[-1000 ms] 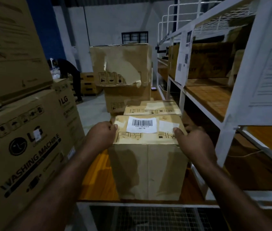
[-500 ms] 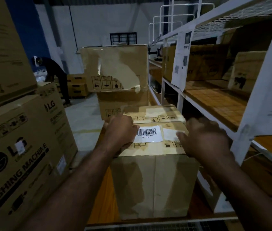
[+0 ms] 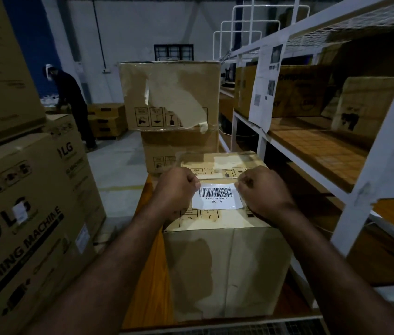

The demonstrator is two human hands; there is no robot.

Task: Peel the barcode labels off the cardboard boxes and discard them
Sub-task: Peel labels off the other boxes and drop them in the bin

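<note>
Cardboard box [image 3: 225, 267]: white barcode label [image 3: 216, 198] on top, flanked by left hand [image 3: 175, 192] and right hand [image 3: 264, 192]; fingers curled at label's upper corners, grip not discernible.

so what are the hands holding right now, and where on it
Both pinch the barcode label on the box: left hand at its upper left corner, right hand at its upper right corner.

Cardboard, paper and painted metal

The box [image 3: 227, 267] is matt brown cardboard, with torn, paler patches. Its barcode label [image 3: 217, 198] is smooth white paper. The shelf frame [image 3: 370, 189] looks like white painted metal, its boards [image 3: 316, 143] wood.
</note>
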